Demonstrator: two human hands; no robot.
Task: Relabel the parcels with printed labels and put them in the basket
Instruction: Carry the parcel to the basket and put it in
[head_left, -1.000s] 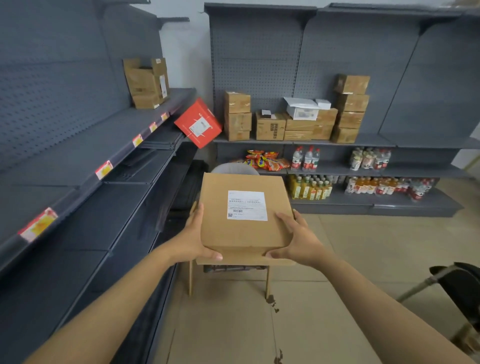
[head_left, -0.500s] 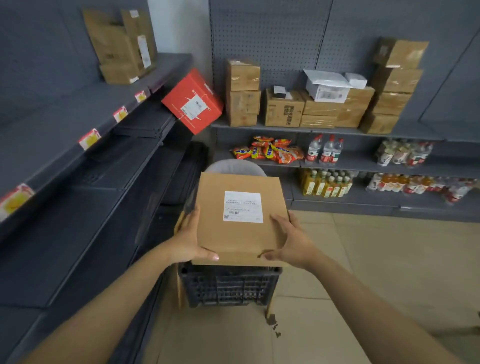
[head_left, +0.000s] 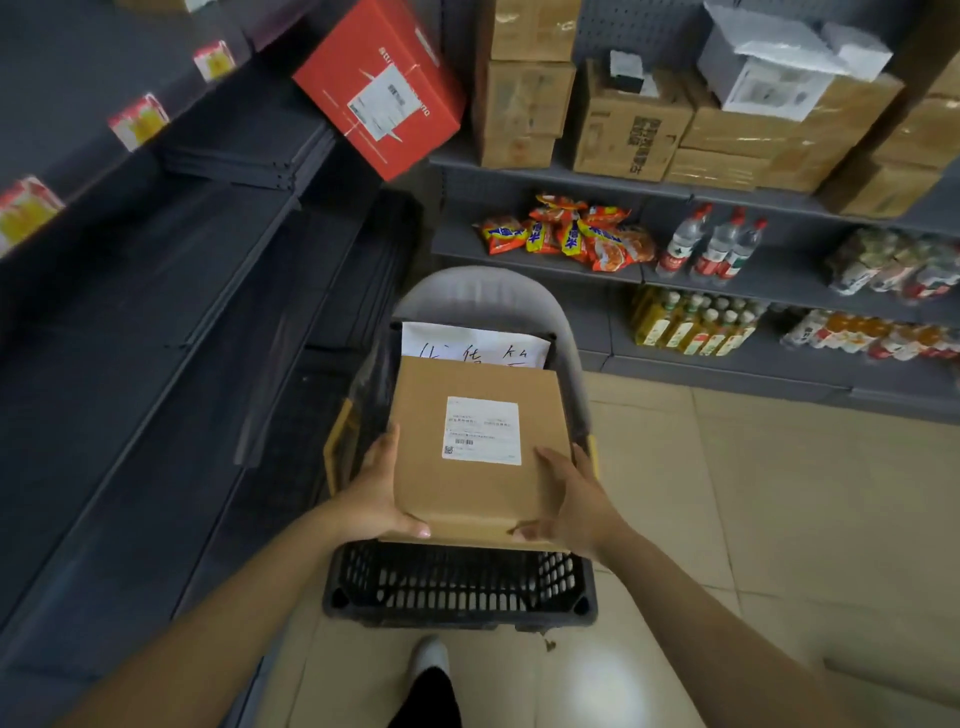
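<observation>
Dark grey shelving (head_left: 156, 322) runs down the left side, with yellow and red price tags (head_left: 137, 120) stuck on its front edges. A red box (head_left: 382, 85) sits tilted in the corner where the two shelf runs meet. On the back shelves there's a stack of brown cartons (head_left: 527, 83) up top, with a white box (head_left: 769, 73) on some of them. Below that, orange snack packets (head_left: 569, 236) lie beside three clear bottles with red caps (head_left: 714, 247). Lowest shelf has yellow bottles (head_left: 691, 327) in a row. Beige tiled floor (head_left: 779, 519), and a shoe (head_left: 428, 656) showing at the bottom.
</observation>
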